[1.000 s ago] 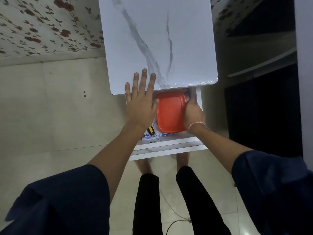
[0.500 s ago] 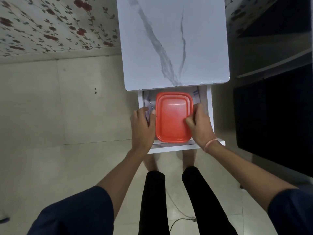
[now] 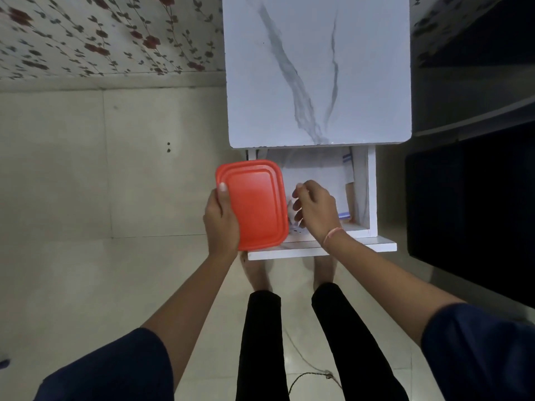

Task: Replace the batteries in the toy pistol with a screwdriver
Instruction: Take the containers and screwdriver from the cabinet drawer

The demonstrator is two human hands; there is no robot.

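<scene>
- Red box (image 3: 254, 204) held over the left edge of the drawer (image 3: 363, 192), left grip (image 3: 221, 219) wrapped round its side.
- Right grip (image 3: 314, 211) curled over the drawer, can't tell if it's holding anything.

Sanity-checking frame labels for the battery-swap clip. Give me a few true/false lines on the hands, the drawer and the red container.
1. The left hand grips the red container by its left edge. True.
2. The drawer is pushed shut. False: it stands pulled out from under the marble top.
3. The right hand holds a screwdriver. False: no screwdriver shows. The hand is over the open drawer with its fingers curled, and whether they pinch anything cannot be told.
4. A thin band sits on the right wrist. True.
5. The red container rests on the marble top. False: it is held at the drawer's left side, overhanging the floor.
</scene>
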